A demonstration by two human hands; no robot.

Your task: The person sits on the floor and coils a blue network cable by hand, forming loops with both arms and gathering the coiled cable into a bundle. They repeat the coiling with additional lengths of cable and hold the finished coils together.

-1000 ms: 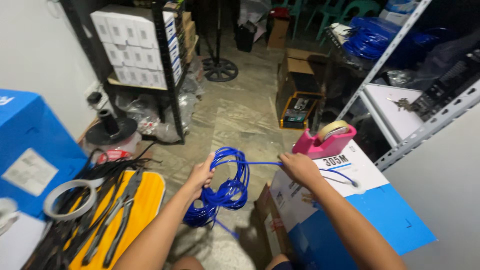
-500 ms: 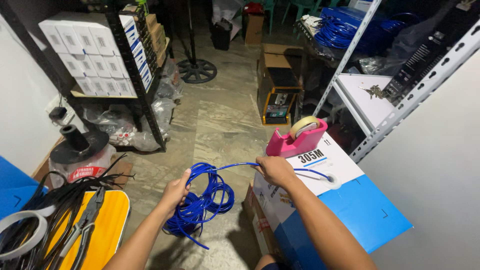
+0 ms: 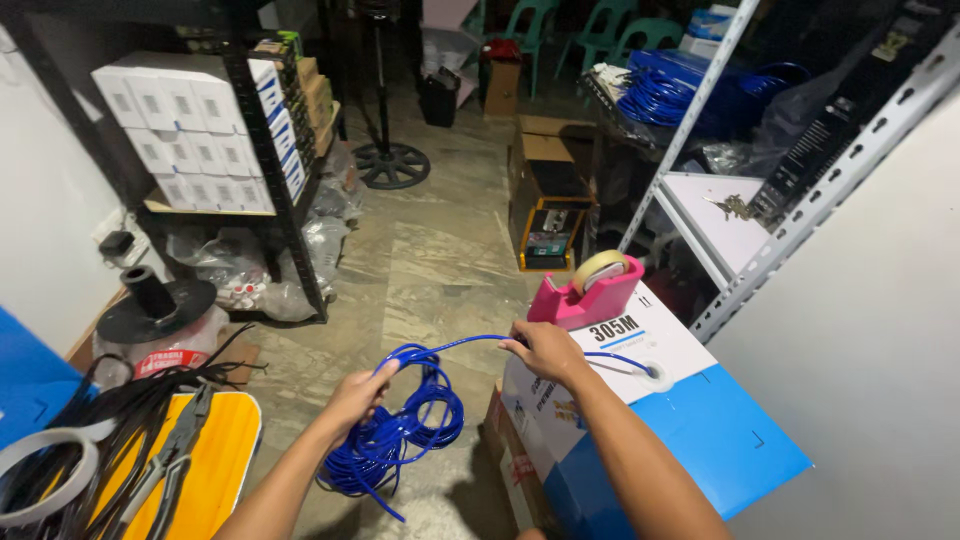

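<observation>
Head view: left hand [image 3: 362, 392] is closed around the top of the blue cable coil [image 3: 395, 435], which hangs below it over the floor. Right hand [image 3: 545, 350] pinches the free strand; that strand runs roughly level, leftward to the coil and rightward to the hole in the cable box [image 3: 640, 400]. Pink tape dispenser [image 3: 590, 290] sits just behind the right hand.

floor [image 3: 440, 260]: tiled | on it: cable box [image 3: 690, 420], cardboard boxes [image 3: 540, 160], fan base [image 3: 388, 165]
</observation>
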